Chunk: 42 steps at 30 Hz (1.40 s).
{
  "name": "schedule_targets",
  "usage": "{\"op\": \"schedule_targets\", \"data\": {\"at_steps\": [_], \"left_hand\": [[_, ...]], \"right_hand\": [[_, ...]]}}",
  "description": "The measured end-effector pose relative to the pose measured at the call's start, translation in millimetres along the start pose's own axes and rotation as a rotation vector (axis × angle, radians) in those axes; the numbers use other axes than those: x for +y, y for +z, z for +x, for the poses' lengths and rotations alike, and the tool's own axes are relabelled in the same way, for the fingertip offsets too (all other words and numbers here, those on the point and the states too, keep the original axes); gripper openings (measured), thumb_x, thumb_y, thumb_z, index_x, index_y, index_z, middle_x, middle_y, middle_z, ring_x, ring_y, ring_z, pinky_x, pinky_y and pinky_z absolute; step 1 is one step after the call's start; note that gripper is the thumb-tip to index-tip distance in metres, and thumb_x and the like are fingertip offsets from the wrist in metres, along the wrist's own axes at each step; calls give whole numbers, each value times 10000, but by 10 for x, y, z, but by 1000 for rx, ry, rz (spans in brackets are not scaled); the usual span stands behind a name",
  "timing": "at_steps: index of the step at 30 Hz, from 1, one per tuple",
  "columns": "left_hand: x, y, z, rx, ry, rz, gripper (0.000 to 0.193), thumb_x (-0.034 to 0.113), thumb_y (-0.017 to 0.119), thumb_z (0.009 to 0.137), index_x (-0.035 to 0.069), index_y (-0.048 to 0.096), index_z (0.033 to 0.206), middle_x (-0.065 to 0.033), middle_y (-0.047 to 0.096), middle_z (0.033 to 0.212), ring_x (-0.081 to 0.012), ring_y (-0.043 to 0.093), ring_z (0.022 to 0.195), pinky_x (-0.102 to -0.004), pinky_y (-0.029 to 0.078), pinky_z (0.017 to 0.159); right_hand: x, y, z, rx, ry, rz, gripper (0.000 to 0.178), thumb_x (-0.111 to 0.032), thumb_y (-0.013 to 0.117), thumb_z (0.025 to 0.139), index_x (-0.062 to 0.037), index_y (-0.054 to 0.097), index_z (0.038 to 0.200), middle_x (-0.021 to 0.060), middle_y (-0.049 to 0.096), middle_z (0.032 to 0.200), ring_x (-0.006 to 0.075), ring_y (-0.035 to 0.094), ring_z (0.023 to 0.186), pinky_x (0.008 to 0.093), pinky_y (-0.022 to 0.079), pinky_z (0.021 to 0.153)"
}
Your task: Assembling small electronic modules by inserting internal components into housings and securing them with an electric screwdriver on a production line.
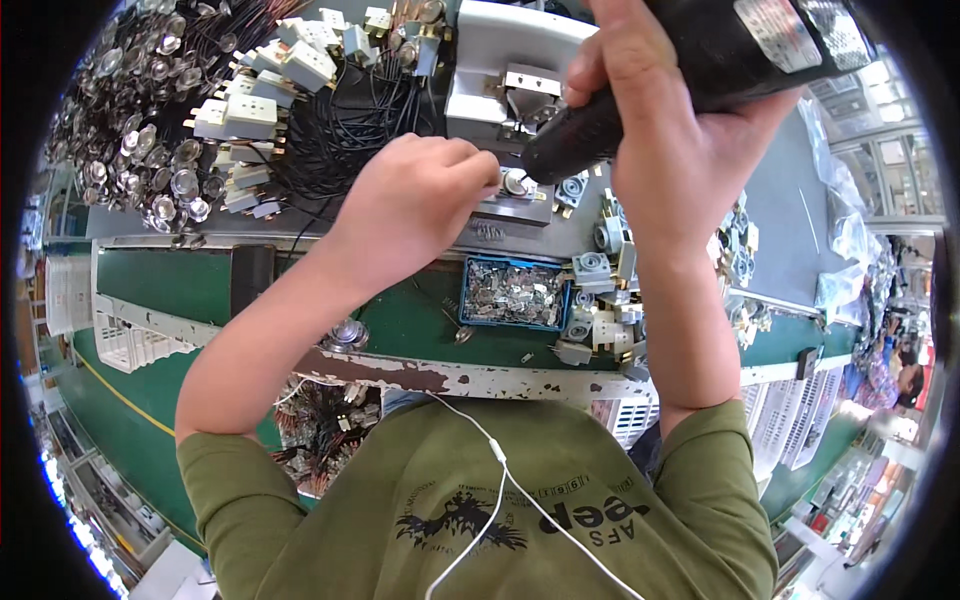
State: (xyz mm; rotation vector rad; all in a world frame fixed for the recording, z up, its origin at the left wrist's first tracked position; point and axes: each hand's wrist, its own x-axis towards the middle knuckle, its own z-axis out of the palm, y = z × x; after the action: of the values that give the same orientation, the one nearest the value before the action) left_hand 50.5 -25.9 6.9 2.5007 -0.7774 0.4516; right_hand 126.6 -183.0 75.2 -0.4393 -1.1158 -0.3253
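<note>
My right hand (690, 150) is wrapped around a black power tool (575, 138) with a thick body and a tapered nose. The nose points down and left at a small round silvery part (516, 184) on a metal block (525, 209). Beside that part my left hand (405, 205) is closed, fingertips pinched at the block. Whatever those fingers hold is hidden. Behind the block stands a white fixture (480, 105) with metal clamp pieces. In front sits a blue tray (512, 325) filled with small metal pieces.
White and grey rectangular housings (250, 115) with black wires lie at the left, beside a heap of round metal parts (150, 160). Grey square parts (590, 268) are piled right of the tray. Clear plastic bags (848, 240) hang at the far right. The bench's worn edge (480, 380) runs before me.
</note>
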Motion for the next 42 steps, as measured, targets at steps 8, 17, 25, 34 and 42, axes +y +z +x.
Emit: {"op": "schedule_targets", "data": {"at_steps": [8,17,25,34,42], "left_hand": [[-167,306,-45,4,23,33,121,136,751,849,84,659,910,-40,675,894,-249,667,908,-399,515,806],[-240,250,-77,-49,-22,-83,116,93,731,847,98,646,926,-23,692,972,-283,687,922,-407,564,764],[-228,230,-87,-102,-57,-60,107,92,733,839,95,664,921,-24,690,1012,-275,687,940,-413,565,762],[-243,238,-77,-91,-59,-82,112,80,733,833,89,661,919,-20,689,997,-272,688,936,-403,568,767],[-231,240,-73,-62,-41,-69,126,79,739,829,82,635,900,-22,682,965,-269,693,911,-401,571,749]], "right_hand": [[-260,196,-60,274,445,-860,210,71,759,888,40,635,1055,63,696,851,106,655,643,232,526,560],[-108,267,-208,342,535,-687,472,123,730,875,22,447,1239,112,684,938,136,687,757,259,564,595],[4,203,-286,324,492,-603,691,129,724,864,-20,308,1395,115,641,999,159,685,823,288,585,647],[38,201,-192,269,540,-556,716,129,703,863,-33,282,1419,102,624,1003,145,667,871,275,579,705],[29,225,-199,295,540,-593,696,149,692,867,-27,288,1407,115,628,1017,161,673,855,279,590,671]]}}
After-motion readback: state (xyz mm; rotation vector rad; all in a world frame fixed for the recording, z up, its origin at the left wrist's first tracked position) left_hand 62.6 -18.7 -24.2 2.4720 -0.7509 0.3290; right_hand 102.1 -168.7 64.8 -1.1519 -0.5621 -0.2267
